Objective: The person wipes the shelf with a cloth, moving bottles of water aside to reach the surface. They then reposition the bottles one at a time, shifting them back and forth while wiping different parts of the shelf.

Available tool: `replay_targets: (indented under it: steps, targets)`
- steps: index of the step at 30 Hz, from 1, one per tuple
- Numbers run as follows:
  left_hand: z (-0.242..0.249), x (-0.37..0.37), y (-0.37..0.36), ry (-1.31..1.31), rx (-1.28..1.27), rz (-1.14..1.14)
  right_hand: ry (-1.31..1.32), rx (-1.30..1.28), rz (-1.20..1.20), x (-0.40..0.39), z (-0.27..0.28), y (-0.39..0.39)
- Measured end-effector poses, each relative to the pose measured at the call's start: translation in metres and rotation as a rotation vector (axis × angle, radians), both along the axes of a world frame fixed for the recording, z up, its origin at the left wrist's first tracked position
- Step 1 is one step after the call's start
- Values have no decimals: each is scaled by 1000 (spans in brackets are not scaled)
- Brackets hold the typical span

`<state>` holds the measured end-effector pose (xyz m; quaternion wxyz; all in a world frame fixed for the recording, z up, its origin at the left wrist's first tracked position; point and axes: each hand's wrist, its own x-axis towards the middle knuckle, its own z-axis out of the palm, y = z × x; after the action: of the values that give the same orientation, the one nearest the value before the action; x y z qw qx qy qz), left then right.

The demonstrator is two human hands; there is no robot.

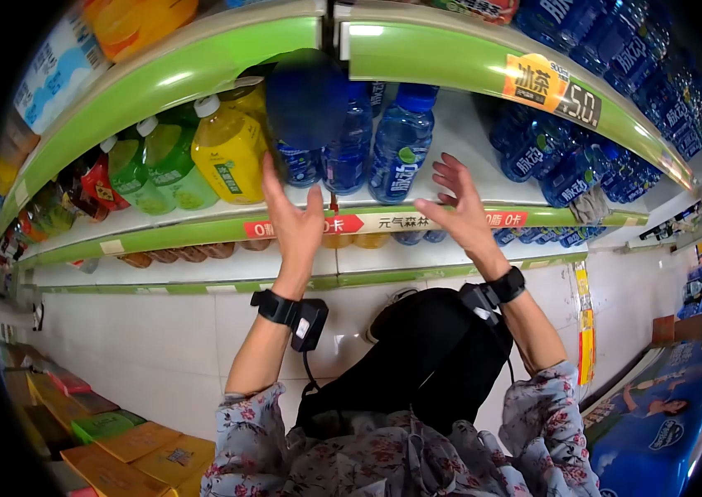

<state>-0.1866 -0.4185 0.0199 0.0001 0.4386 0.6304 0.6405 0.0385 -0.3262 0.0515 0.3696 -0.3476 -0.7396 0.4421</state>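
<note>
My left hand is open at the front of the middle shelf, its index finger alongside a yellow drink bottle. Its thumb points up, in front of the blue-labelled bottles. To the right, my right hand reaches over the shelf edge with fingers apart and nothing in them. Nearest to it is a clear blue drink bottle with a blue cap, upright at the shelf front. Another blue bottle stands just left of that one. A blurred dark patch hides the tops of the bottles beyond my left hand.
Green bottles line the shelf at left; more blue bottles stand at right. A green shelf edge with a price tag juts out above. Cartons lie behind at left, and a blue carton at right.
</note>
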Motion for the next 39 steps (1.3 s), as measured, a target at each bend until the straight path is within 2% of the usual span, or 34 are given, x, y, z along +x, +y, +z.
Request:
replay_targets:
  steps: [4,7,10,13,16,17,20,23,29,34,37,39]
  targets:
    - [3,-11,20,11,22,24,-22,-30,-18,-31,-12,10]
    - [1,-13,29,21,15,59,104,31,58,-47,-17,13]
    - [8,-6,35,8,-27,146,94,-10,58,-55,-18,13]
    - [11,-3,38,-14,-103,175,127,0,-15,-60,-30,26]
    - [8,-3,47,16,5,173,166,-49,55,-55,-27,32]
    - [7,-4,51,-53,42,137,171,-64,87,-52,-24,32]
    - [8,-9,59,-238,149,0,118,53,-18,-52,-22,28]
    - [11,-13,58,-254,12,-4,67,95,-90,-53,-28,33]
    - [11,4,63,-319,104,-124,116,102,-164,-42,-30,52]
    - [12,24,74,-365,84,-328,144,45,-92,-10,-26,75]
    - [11,38,87,-404,76,-353,93,28,-85,11,-17,77]
    - [5,44,98,-293,73,-314,150,61,-113,16,-19,79]
